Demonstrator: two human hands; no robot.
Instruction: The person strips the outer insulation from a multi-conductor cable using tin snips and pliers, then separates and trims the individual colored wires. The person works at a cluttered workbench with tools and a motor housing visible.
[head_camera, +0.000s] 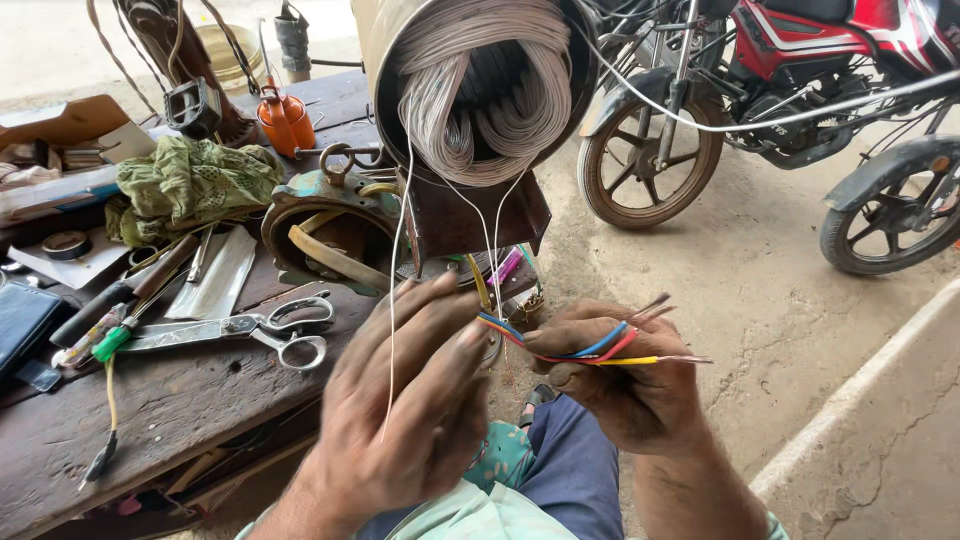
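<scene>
My right hand (625, 375) is closed around a bundle of coloured wires (590, 350), red, blue and yellow, with bare ends sticking out to the right. My left hand (415, 395) has its fingers spread and touches the left end of that bundle near a thin white wire (395, 290). That white wire and others hang down from a thick coil of pale winding wire (485, 90) inside a round motor housing (385, 60) just above my hands.
A worn wooden bench (170, 400) at left carries scissors (270, 330), a green-handled screwdriver (105, 345), metal strips, a green cloth (190, 180), an orange oil can (285, 120) and a rusty motor end cover (330, 225). Motorcycles (790, 60) stand at right on concrete ground.
</scene>
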